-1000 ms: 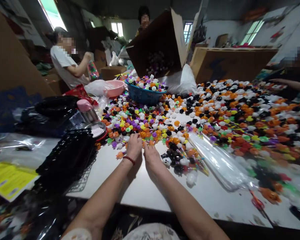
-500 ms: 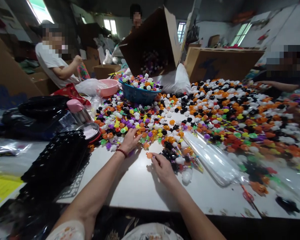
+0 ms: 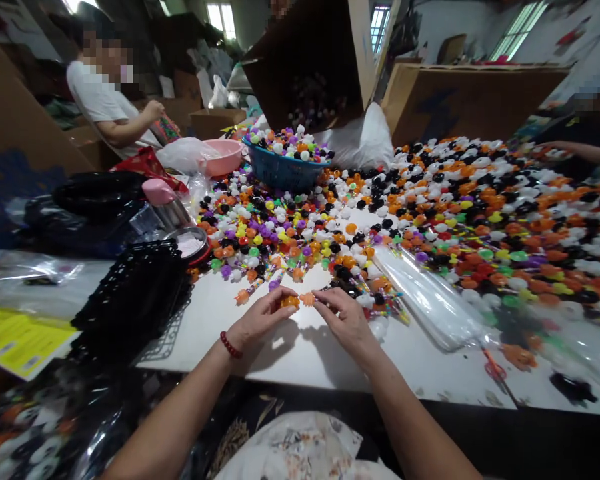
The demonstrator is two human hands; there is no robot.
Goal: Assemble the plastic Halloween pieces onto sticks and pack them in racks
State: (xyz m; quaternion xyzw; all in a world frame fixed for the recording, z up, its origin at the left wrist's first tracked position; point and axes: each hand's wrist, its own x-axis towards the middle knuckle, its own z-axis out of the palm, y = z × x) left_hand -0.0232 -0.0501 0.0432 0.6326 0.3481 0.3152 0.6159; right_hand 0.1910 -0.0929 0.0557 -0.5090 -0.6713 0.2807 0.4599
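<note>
Above the near edge of the white counter, my left hand is clamped on a glossy orange piece; my right hand pinches a paler orange piece just beside it. Beyond both, toward the counter's far edge, sits the blue basin, heaped with small colored pieces.

On the counter, a basin is set among trinkets. Trays are stacked at left; scissors are laid at right.
</note>
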